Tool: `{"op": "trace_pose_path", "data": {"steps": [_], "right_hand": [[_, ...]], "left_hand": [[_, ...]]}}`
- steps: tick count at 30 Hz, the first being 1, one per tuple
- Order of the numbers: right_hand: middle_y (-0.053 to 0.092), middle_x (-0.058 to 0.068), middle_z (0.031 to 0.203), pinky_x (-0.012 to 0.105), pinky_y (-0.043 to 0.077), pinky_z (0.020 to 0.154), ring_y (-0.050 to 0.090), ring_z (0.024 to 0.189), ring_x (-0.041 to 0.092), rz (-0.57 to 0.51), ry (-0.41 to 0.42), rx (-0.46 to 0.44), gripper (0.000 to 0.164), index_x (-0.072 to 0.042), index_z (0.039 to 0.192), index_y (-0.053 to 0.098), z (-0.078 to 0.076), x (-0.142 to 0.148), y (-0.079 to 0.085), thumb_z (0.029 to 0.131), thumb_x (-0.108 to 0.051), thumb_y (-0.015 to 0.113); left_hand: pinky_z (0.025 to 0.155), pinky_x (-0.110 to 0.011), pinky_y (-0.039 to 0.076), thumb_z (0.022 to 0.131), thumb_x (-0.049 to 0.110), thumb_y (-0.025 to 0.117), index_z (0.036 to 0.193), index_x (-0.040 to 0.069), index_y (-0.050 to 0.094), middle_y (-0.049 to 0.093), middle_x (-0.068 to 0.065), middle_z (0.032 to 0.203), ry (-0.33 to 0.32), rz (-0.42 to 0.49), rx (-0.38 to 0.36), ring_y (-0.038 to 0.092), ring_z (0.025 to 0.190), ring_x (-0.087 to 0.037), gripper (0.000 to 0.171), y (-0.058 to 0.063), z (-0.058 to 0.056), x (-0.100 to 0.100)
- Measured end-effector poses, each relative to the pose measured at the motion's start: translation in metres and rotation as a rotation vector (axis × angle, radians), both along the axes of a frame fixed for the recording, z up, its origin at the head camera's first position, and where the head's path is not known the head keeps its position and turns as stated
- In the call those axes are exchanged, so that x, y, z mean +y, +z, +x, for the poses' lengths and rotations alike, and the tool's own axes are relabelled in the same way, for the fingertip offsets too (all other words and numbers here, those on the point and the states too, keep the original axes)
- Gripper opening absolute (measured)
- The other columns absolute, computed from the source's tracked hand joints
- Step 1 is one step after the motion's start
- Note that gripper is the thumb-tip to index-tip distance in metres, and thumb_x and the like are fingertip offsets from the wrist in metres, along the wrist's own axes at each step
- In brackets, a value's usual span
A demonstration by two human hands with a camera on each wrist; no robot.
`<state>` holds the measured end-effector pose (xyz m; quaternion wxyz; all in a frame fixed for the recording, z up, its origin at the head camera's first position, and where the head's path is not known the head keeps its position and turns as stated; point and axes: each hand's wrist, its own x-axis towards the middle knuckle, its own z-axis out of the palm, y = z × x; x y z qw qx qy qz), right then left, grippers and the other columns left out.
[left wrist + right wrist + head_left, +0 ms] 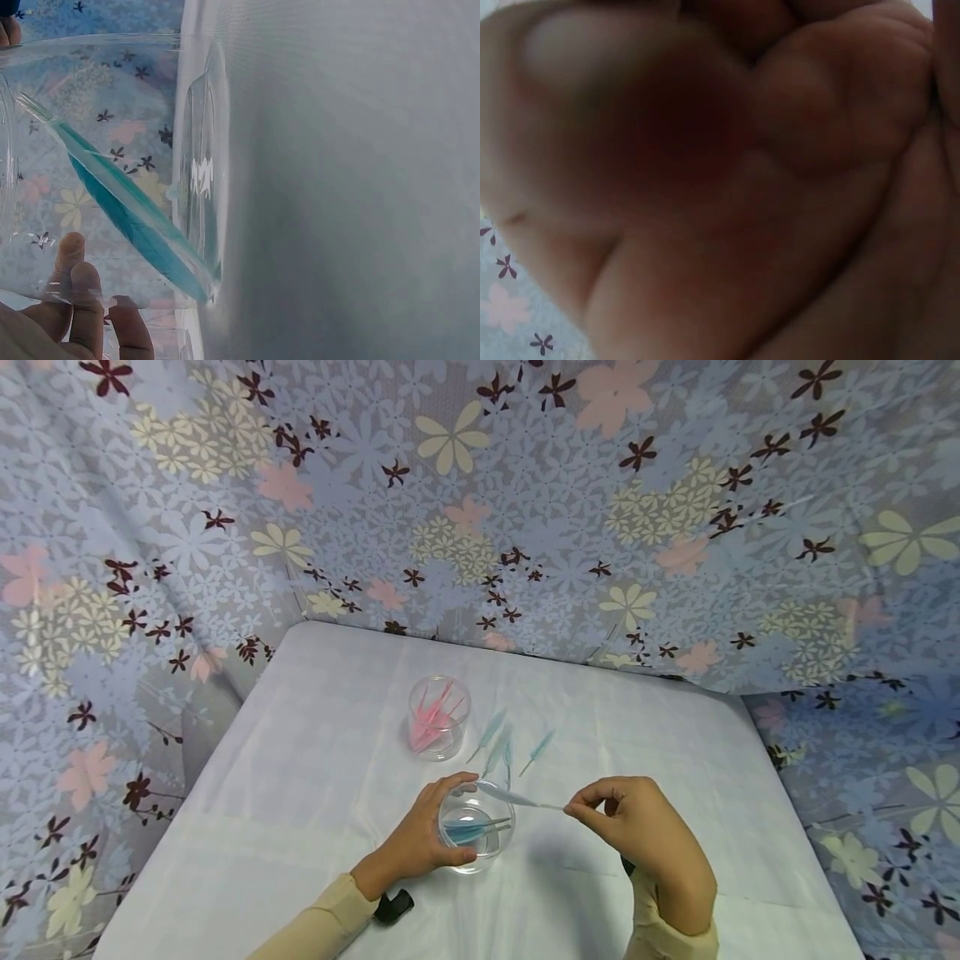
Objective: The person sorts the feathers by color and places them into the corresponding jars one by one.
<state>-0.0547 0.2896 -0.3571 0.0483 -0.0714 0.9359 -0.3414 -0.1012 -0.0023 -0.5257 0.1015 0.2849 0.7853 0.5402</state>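
Observation:
My left hand [431, 831] grips a clear plastic cup [480, 862] from its left side, fingers curled round the wall. Blue feathers [467, 831] lie inside the cup; the left wrist view shows them through the wall, slanting, with their quills [34, 106] toward the rim. Between thumb and forefinger, my right hand [645, 827] pinches the quill end of another pale blue feather [510, 796], whose vane reaches over the cup's rim. Palm and a blurred finger fill most of the right wrist view, so the feather is hidden there.
Behind the held cup stands a second clear cup [440, 752] with several pink feathers [431, 722] in it. Several loose blue feathers [538, 748] lie on the white-covered table [337, 710] to its right. A flowered cloth [465, 527] hangs behind the table and at its sides.

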Motion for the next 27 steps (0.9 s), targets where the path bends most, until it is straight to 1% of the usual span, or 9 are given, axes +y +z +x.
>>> {"op": "trace_pose_path", "data": {"steps": [2, 5, 9, 14, 17, 20, 22, 24, 27], "right_hand": [[0.069, -0.015, 0.079, 0.025, 0.043, 0.053, 0.047, 0.056, 0.005, 0.012, 0.013, -0.01, 0.004, -0.028, 0.084, 0.078, -0.002, -0.003, 0.0, 0.088, -0.029, 0.079], [0.068, -0.016, 0.076, 0.024, 0.044, 0.054, 0.048, 0.058, 0.003, 0.033, 0.053, -0.005, 0.006, -0.025, 0.083, 0.078, -0.005, -0.01, -0.002, 0.088, -0.024, 0.079], [0.067, -0.016, 0.073, 0.023, 0.045, 0.055, 0.047, 0.057, 0.001, 0.051, 0.113, 0.01, 0.01, -0.024, 0.08, 0.077, -0.012, -0.021, -0.01, 0.087, -0.018, 0.079], [0.064, -0.018, 0.07, 0.023, 0.045, 0.053, 0.046, 0.053, 0.0, 0.046, 0.155, -0.002, 0.012, -0.025, 0.078, 0.076, -0.017, -0.035, -0.017, 0.087, -0.018, 0.078], [0.065, -0.019, 0.07, 0.023, 0.045, 0.052, 0.047, 0.052, 0.0, 0.045, 0.175, 0.001, 0.012, -0.025, 0.078, 0.076, -0.02, -0.042, -0.02, 0.087, -0.018, 0.078], [0.065, -0.019, 0.071, 0.023, 0.045, 0.052, 0.047, 0.052, 0.0, 0.047, 0.178, 0.012, 0.012, -0.025, 0.078, 0.076, -0.022, -0.048, -0.023, 0.087, -0.018, 0.078], [0.065, -0.02, 0.072, 0.023, 0.045, 0.053, 0.048, 0.054, 0.0, 0.052, 0.178, 0.025, 0.01, -0.024, 0.079, 0.076, -0.023, -0.051, -0.025, 0.087, -0.019, 0.078], [0.064, -0.02, 0.072, 0.023, 0.045, 0.054, 0.048, 0.056, 0.001, 0.06, 0.184, 0.04, 0.009, -0.023, 0.079, 0.076, -0.025, -0.054, -0.027, 0.087, -0.019, 0.079], [0.061, -0.021, 0.072, 0.022, 0.045, 0.056, 0.049, 0.06, -0.001, 0.07, 0.211, 0.07, 0.008, -0.023, 0.08, 0.076, -0.027, -0.059, -0.032, 0.087, -0.02, 0.079]], "left_hand": [[0.099, -0.051, 0.041, 0.073, 0.042, 0.087, 0.151, 0.04, 0.035, 0.051, 0.011, 0.14, 0.003, -0.002, -0.01, 0.04, 0.127, -0.017, 0.094, -0.001, 0.0, 0.0], [0.098, -0.051, 0.042, 0.073, 0.044, 0.087, 0.151, 0.041, 0.035, 0.051, 0.011, 0.138, 0.003, -0.001, -0.02, 0.041, 0.126, -0.019, 0.094, 0.0, 0.0, 0.0], [0.097, -0.052, 0.043, 0.072, 0.045, 0.086, 0.151, 0.035, 0.037, 0.052, 0.006, 0.139, -0.003, 0.004, -0.015, 0.042, 0.126, -0.022, 0.094, 0.003, 0.001, -0.001], [0.096, -0.051, 0.043, 0.073, 0.048, 0.085, 0.152, 0.025, 0.037, 0.052, -0.002, 0.142, -0.014, 0.016, 0.002, 0.042, 0.126, -0.023, 0.095, 0.005, 0.0, -0.001], [0.096, -0.05, 0.042, 0.072, 0.047, 0.085, 0.152, 0.025, 0.038, 0.053, -0.003, 0.142, -0.014, 0.018, -0.004, 0.042, 0.127, -0.022, 0.095, 0.005, 0.0, -0.001], [0.097, -0.05, 0.042, 0.072, 0.041, 0.086, 0.152, 0.025, 0.037, 0.053, -0.004, 0.142, -0.014, 0.021, 0.004, 0.042, 0.127, -0.023, 0.095, 0.005, 0.0, -0.001], [0.097, -0.049, 0.042, 0.072, 0.04, 0.086, 0.152, 0.027, 0.037, 0.053, -0.003, 0.142, -0.014, 0.016, 0.01, 0.042, 0.126, -0.023, 0.095, 0.005, 0.0, -0.001], [0.097, -0.047, 0.042, 0.073, 0.041, 0.086, 0.152, 0.028, 0.037, 0.053, -0.003, 0.142, -0.013, 0.013, 0.016, 0.043, 0.125, -0.022, 0.094, 0.004, 0.0, -0.001], [0.097, -0.046, 0.042, 0.073, 0.047, 0.084, 0.152, 0.029, 0.037, 0.053, -0.001, 0.141, -0.008, 0.008, 0.022, 0.043, 0.125, -0.02, 0.094, 0.003, 0.0, -0.001]]}}
